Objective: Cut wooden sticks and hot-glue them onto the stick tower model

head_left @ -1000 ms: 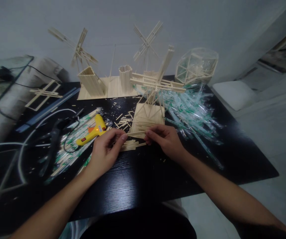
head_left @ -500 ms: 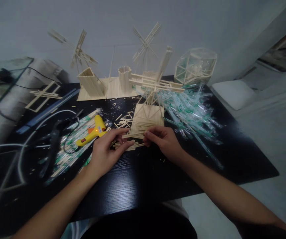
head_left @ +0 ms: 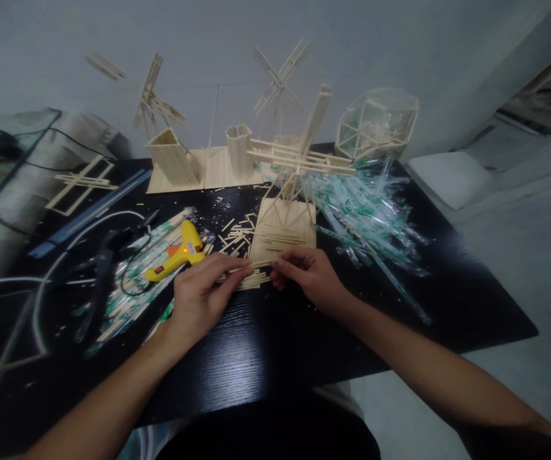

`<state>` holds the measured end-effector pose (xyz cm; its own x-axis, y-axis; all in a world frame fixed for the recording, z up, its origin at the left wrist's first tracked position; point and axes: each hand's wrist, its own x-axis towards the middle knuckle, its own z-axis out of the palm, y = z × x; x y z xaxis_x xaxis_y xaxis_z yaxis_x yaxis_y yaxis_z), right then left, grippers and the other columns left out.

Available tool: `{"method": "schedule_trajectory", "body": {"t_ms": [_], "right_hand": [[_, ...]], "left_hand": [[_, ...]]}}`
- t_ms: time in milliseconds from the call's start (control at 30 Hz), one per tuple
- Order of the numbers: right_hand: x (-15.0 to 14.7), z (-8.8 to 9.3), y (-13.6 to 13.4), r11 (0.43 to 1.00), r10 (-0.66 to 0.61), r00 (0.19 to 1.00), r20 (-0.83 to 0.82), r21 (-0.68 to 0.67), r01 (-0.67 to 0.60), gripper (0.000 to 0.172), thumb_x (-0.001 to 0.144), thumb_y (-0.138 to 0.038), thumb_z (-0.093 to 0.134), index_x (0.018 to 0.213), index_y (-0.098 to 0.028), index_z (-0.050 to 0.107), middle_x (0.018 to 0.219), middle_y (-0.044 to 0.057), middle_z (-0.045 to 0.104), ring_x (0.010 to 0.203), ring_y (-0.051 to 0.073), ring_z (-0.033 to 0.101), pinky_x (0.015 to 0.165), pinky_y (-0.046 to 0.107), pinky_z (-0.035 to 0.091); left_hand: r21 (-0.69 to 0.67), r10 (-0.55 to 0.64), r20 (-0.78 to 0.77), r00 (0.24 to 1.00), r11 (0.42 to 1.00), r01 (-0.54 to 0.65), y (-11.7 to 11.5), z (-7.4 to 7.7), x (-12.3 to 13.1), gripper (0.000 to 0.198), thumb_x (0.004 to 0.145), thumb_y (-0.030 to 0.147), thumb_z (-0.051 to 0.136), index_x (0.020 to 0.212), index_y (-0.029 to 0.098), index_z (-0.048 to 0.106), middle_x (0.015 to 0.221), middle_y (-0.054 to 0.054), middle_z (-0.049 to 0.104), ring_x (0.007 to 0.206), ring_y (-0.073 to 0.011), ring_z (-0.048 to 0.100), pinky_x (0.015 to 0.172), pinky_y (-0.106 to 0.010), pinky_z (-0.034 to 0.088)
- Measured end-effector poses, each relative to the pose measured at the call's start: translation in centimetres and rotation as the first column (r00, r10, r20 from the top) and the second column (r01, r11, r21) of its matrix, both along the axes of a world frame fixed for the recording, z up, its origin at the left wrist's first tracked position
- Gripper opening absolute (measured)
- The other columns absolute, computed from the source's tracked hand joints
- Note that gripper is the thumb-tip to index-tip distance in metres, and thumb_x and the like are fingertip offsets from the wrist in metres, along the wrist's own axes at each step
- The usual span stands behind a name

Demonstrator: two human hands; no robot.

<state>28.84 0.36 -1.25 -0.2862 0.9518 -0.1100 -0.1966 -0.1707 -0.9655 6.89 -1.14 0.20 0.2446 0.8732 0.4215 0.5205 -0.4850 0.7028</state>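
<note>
My left hand [head_left: 208,281] and my right hand [head_left: 306,271] face each other near the middle of the table. Between their fingertips runs a thin bundle of short wooden sticks [head_left: 262,262], pinched at both ends; how many sticks it has I cannot tell. Just beyond, a wooden stick windmill [head_left: 299,163] stands on a flat stick base [head_left: 289,214], and more short sticks [head_left: 279,239] lie on the base's near part. Loose cut sticks [head_left: 237,236] are scattered to its left, and a small pile [head_left: 251,281] lies below my fingers.
A yellow glue gun [head_left: 177,252] rests on packaged sticks [head_left: 131,300] at left, beside a white cable [head_left: 40,313]. Crumpled plastic wrappers [head_left: 371,204] cover the right side. Stick models, including a hexagonal tube [head_left: 240,153] and a wrapped polyhedron [head_left: 378,124], line the back.
The left fingers have closed from a looser spread into a pinch on the sticks' left end. My right hand has shifted slightly left, keeping its grip.
</note>
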Motion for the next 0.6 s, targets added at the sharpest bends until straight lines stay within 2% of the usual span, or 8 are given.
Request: {"method": "schedule_trajectory", "body": {"t_ms": [233, 300, 367, 467, 600], "right_hand": [[0.1, 0.4, 0.0, 0.996, 0.031, 0.998, 0.047, 0.081, -0.035, 0.038, 0.086, -0.055, 0.076, 0.084, -0.018, 0.074, 0.075, 0.003, 0.075, 0.065, 0.015, 0.071, 0.069, 0.03, 0.06], [0.1, 0.3, -0.2, 0.991, 0.013, 0.998, 0.064, 0.13, -0.021, 0.034, 0.083, -0.05, 0.08, 0.097, -0.019, 0.074, 0.078, 0.002, 0.076, 0.069, 0.016, 0.073, 0.07, 0.029, 0.06], [0.0, -0.1, -0.5, 0.971, -0.032, 0.992, 0.125, 0.24, 0.001, 0.033, 0.081, -0.039, 0.084, 0.107, -0.021, 0.074, 0.082, 0.001, 0.077, 0.072, 0.016, 0.074, 0.071, 0.027, 0.06], [-0.1, -0.6, -0.8, 0.91, -0.121, 0.964, 0.235, 0.414, 0.013, 0.019, 0.085, -0.03, 0.081, 0.102, -0.022, 0.078, 0.086, 0.002, 0.079, 0.075, 0.016, 0.075, 0.074, 0.027, 0.06], [-0.1, -0.7, -0.9, 0.892, -0.156, 0.949, 0.275, 0.451, 0.017, 0.009, 0.089, -0.027, 0.078, 0.096, -0.022, 0.081, 0.081, 0.002, 0.081, 0.073, 0.017, 0.076, 0.074, 0.028, 0.061]], "left_hand": [[-0.044, 0.051, 0.024, 0.998, 0.998, -0.05, 0.3, -0.2, 0.0, 0.012, 0.092, 0.032, 0.073, 0.098, 0.022, 0.077, 0.093, -0.005, 0.079, 0.083, -0.0174, 0.071, 0.08, -0.029, 0.053], [-0.068, 0.042, 0.042, 0.998, 0.997, -0.039, 0.5, -0.2, 0.1, 0.012, 0.091, 0.032, 0.074, 0.097, 0.022, 0.077, 0.092, -0.004, 0.078, 0.082, -0.0164, 0.07, 0.079, -0.027, 0.053], [-0.107, 0.024, 0.072, 0.997, 0.994, -0.016, 0.5, -0.2, 0.2, 0.011, 0.09, 0.031, 0.075, 0.095, 0.021, 0.077, 0.09, -0.003, 0.078, 0.08, -0.0157, 0.07, 0.077, -0.026, 0.053], [-0.199, 0.006, 0.132, 0.991, 0.98, 0.02, 0.5, -0.5, 0.5, 0.012, 0.089, 0.032, 0.076, 0.094, 0.021, 0.078, 0.087, -0.002, 0.078, 0.076, -0.0146, 0.069, 0.072, -0.025, 0.052], [-0.28, 0.025, 0.169, 0.985, 0.96, 0.024, 0.3, -0.7, 0.7, 0.014, 0.088, 0.033, 0.077, 0.095, 0.021, 0.079, 0.087, -0.002, 0.077, 0.071, -0.0136, 0.068, 0.067, -0.025, 0.052]]}}
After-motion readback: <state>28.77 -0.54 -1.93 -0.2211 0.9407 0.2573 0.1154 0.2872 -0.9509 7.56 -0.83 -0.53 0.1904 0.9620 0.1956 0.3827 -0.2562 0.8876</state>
